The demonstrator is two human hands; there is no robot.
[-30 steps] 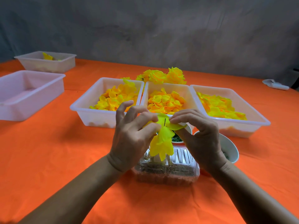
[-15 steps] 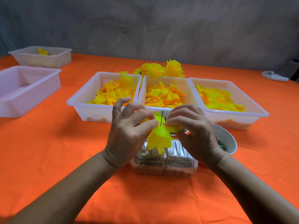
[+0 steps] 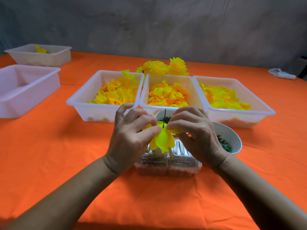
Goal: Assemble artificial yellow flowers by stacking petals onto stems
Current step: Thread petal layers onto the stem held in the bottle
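An orange cloth-covered table [image 3: 49,163] fills the lower two thirds of the frame, and across its middle stand three white rectangular plastic bins: the left petal bin [image 3: 79,103], the middle petal bin [image 3: 146,90] and the right petal bin [image 3: 265,112], each heaped with loose yellow fabric petals. Behind them, at upper centre, lies a cluster of finished yellow artificial flowers [image 3: 166,67]. At centre frame, above a clear ribbed plastic clamshell box [image 3: 167,165], both hands meet on the work. The left hand [image 3: 131,140] and right hand [image 3: 196,135] each pinch, thumb against forefinger, an edge of the yellow petal layer [image 3: 163,141], which hangs bell-like, mouth down, on a thin dark wire stem [image 3: 164,117] poking up through its middle. The step in hand looks like seating a petal layer down the stem. The next move likely calls for sliding it snug, then one hand reaching for a further petal, or for a green piece from the white round bowl [image 3: 232,138] at centre right.
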